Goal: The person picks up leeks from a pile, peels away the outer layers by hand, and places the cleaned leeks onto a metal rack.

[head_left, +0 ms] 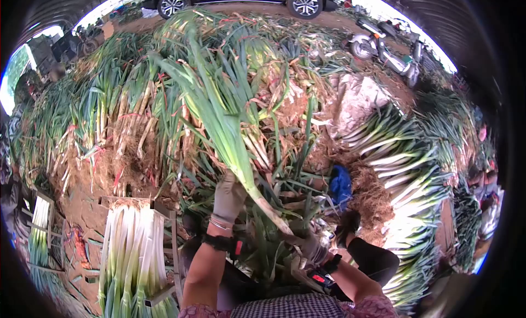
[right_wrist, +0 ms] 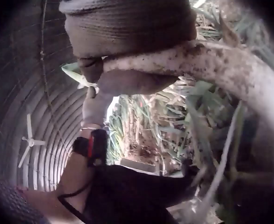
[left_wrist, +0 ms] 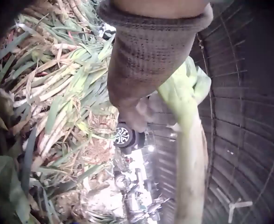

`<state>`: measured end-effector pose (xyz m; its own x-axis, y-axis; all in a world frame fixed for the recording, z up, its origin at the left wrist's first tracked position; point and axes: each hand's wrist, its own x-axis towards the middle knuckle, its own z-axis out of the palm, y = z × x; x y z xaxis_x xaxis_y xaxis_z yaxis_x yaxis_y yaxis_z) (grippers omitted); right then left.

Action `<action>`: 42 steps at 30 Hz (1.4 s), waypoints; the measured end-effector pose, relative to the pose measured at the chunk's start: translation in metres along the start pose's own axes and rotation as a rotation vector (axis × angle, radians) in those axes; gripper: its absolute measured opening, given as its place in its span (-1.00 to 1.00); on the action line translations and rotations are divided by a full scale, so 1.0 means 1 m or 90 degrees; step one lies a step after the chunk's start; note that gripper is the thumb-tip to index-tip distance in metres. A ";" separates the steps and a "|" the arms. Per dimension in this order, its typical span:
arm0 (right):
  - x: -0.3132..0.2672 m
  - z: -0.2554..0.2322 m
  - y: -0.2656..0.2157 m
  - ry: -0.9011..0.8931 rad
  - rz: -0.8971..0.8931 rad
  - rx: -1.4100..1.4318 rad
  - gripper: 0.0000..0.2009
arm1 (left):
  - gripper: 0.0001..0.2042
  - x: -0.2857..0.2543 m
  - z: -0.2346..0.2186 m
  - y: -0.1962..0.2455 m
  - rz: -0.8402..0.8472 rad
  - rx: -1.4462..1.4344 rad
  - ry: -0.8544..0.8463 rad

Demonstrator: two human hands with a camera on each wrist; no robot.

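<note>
A long leek (head_left: 224, 134) slants across the head view, its green leaves pointing up and away and its pale stalk running down to the right. My gloved left hand (head_left: 229, 197) grips it where the leaves meet the stalk. In the left wrist view the bare stalk (left_wrist: 190, 158) extends out past the left glove (left_wrist: 146, 60). Lower down, my gloved right hand (head_left: 312, 248) holds the leek's lower end. The right wrist view shows soil-specked pale stalk (right_wrist: 221, 67) between the right glove's thumb and fingers; the root tip is hidden.
Heaped untrimmed leeks (head_left: 126, 110) fill the ground ahead. Cleaned leeks (head_left: 405, 192) lie in a row at right, beside brown root scraps (head_left: 370, 189) and a blue cloth (head_left: 341, 185). White-stalked leeks (head_left: 131, 247) fill a frame at left. A car and motorbike (head_left: 389, 55) stand behind.
</note>
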<state>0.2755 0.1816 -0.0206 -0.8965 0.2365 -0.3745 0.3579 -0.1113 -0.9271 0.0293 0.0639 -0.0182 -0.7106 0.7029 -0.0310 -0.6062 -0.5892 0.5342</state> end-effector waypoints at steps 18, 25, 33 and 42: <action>0.105 0.065 -0.051 0.321 -0.273 -0.144 -0.54 | -0.52 -0.023 -0.023 -0.028 -0.197 0.062 -0.066; 0.122 0.059 -0.039 0.359 -0.320 -0.043 -0.50 | -0.50 0.005 -0.051 -0.036 -0.223 0.116 -0.064; 0.120 0.066 -0.042 0.373 -0.254 -0.123 -0.52 | -0.54 0.001 -0.053 -0.043 -0.186 0.171 -0.024; 0.002 0.034 0.019 0.158 -0.050 -0.267 -0.64 | -0.69 0.017 -0.059 0.002 0.032 0.244 0.254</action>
<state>0.2721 0.1468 -0.0387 -0.8544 0.4566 -0.2481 0.4111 0.3021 -0.8601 -0.0050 0.0519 -0.0674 -0.8607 0.4281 -0.2755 -0.4478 -0.3792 0.8098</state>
